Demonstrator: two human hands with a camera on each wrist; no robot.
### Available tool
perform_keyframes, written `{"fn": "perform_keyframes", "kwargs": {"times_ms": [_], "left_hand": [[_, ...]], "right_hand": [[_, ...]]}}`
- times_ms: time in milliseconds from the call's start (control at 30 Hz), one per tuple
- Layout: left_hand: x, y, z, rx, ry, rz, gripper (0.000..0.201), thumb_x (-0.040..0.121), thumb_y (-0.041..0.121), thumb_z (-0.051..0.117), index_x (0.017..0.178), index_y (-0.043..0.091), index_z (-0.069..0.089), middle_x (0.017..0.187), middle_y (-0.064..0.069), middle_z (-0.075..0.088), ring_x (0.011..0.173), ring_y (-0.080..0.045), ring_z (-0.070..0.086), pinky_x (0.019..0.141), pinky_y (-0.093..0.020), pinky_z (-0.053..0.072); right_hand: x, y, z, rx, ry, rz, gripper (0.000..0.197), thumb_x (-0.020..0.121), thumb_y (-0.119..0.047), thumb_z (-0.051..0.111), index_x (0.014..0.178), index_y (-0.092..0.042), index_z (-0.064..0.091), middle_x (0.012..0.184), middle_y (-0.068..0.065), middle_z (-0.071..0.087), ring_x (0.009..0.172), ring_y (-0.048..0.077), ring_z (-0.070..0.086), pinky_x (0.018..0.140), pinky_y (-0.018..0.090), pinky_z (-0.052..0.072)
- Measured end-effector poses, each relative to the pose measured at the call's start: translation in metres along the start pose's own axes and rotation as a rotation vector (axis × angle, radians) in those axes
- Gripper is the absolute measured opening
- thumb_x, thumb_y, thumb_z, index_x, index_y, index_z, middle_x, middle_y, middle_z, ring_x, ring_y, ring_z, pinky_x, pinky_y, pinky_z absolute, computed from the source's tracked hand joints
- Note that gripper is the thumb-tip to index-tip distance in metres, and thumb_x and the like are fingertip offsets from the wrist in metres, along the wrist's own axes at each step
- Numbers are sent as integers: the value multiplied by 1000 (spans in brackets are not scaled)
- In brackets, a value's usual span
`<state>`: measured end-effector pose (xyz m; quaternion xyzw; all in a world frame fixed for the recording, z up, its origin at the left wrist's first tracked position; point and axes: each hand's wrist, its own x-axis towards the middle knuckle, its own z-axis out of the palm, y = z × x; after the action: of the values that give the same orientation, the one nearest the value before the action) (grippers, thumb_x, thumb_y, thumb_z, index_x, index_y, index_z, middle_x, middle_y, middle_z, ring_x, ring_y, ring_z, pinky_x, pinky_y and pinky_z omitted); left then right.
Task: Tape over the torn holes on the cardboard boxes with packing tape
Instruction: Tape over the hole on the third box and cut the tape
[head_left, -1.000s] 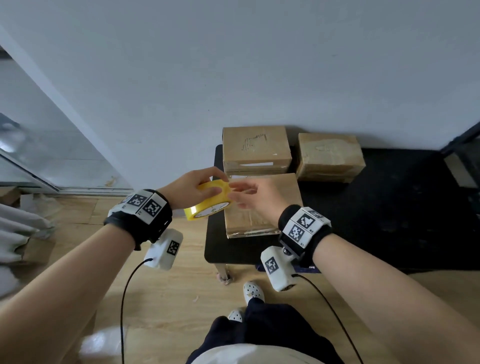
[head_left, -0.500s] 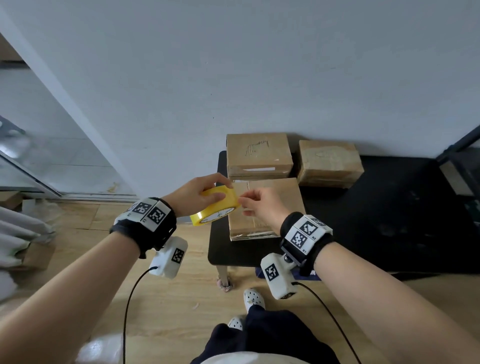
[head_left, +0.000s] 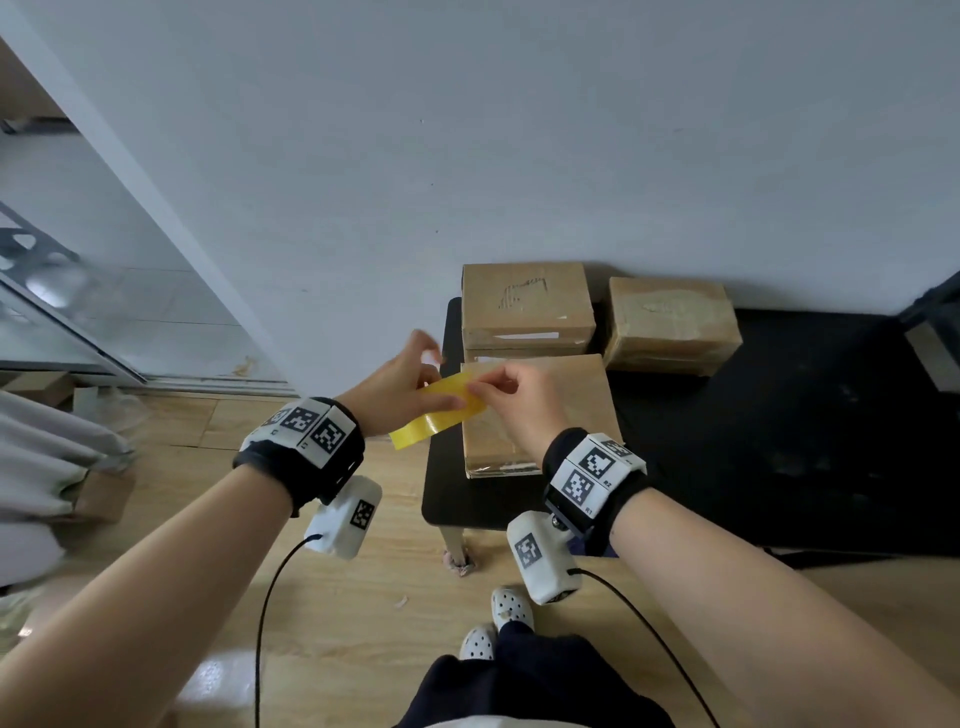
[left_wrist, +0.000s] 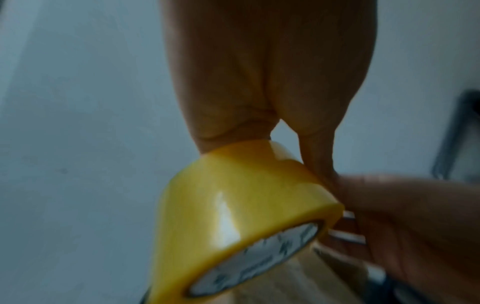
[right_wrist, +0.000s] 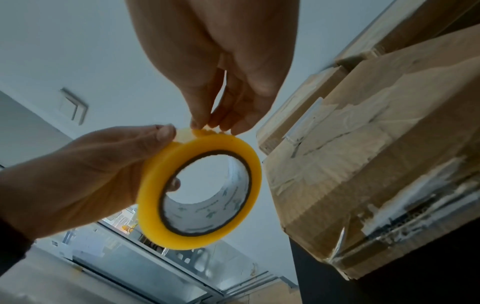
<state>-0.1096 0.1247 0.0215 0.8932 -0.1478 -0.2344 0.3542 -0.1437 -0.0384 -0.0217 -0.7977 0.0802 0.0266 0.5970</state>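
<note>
My left hand (head_left: 410, 387) grips a yellow tape roll (head_left: 434, 410) (left_wrist: 233, 216) (right_wrist: 200, 191) in the air over the left edge of the black table (head_left: 779, 426), thumb on its rim. My right hand (head_left: 511, 397) pinches the tape's loose end (right_wrist: 205, 131) at the top of the roll with thumb and fingertips. Below the hands lies a cardboard box (head_left: 571, 405) (right_wrist: 376, 144) with wrinkled old tape. Behind it sit a second box (head_left: 524, 306) with a torn patch on top and a third box (head_left: 670, 322).
The white wall stands right behind the boxes. Wooden floor (head_left: 337, 597) lies left of and below the table, with a glass door frame (head_left: 78, 332) and grey cloth (head_left: 47, 467) at the far left. My legs and white shoes (head_left: 498, 618) are by the table leg.
The roll has tilted so its broad yellow band faces up. My right fingers have closed on the tape end at the roll's top. Both hands sit slightly lower and closer together.
</note>
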Motion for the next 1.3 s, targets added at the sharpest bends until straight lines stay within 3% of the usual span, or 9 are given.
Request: {"fn": "perform_keyframes", "kwargs": {"times_ms": [67,167,267,333,567,733,900,1200,1300], "left_hand": [[4,0,-4,-33,61,-91,53,79,38,70,108,15,32,82,6,62,68,-7,57,56,-16,41],[6,-4,-10,36,-11,-151,53,73,48,72,106,18,43,78,9,58,69,-5,56,59,-19,41],[8,-4,-17,106,-102,-112,52,61,66,59,78,16,57,67,5,51,61,-8,47,56,-19,34],[13,-3,-18,127,-92,-117,45,66,62,54,70,17,56,65,3,50,60,-10,46,57,-20,34],[30,-17,-7,315,-32,-256,41,82,53,59,78,13,58,70,0,53,64,-12,49,56,-23,36],[23,-23,-15,87,-133,-232,63,49,72,54,75,15,61,73,-2,57,70,-16,52,62,-25,38],[33,-40,-12,282,-87,-281,54,76,59,64,70,6,61,66,-4,55,64,-17,49,61,-26,37],[39,-79,-2,246,-96,-228,41,86,47,57,68,10,63,60,-1,49,58,-13,43,56,-24,33],[45,-87,-4,225,-72,-214,34,85,46,59,72,16,67,65,-2,58,65,-16,51,60,-25,38]], "right_hand": [[5,3,0,-15,16,-12,11,85,-16,70,77,-23,67,80,-5,66,84,16,65,80,34,54],[17,3,-11,5,58,-4,20,84,-13,70,72,-28,67,77,-4,68,81,21,67,79,40,57],[24,2,-21,34,21,-22,11,84,-9,70,78,-17,73,76,1,70,77,24,68,70,33,59],[28,2,-24,81,-25,16,5,85,-6,69,83,-9,72,78,6,69,78,23,68,66,25,59],[42,2,-46,80,-178,15,5,85,-6,69,81,-9,68,73,4,66,68,16,66,68,31,60],[51,10,-58,132,-150,120,6,86,-7,68,82,-11,68,76,7,68,72,14,66,73,30,60],[46,29,-72,95,-48,178,2,83,-10,72,83,-12,71,74,5,70,68,13,67,70,25,58],[26,55,-82,91,90,304,11,84,-6,71,93,1,73,80,16,70,68,17,66,72,29,60],[30,62,-71,-28,156,300,4,82,-11,74,85,-8,76,73,12,72,68,20,69,75,35,60]]}}
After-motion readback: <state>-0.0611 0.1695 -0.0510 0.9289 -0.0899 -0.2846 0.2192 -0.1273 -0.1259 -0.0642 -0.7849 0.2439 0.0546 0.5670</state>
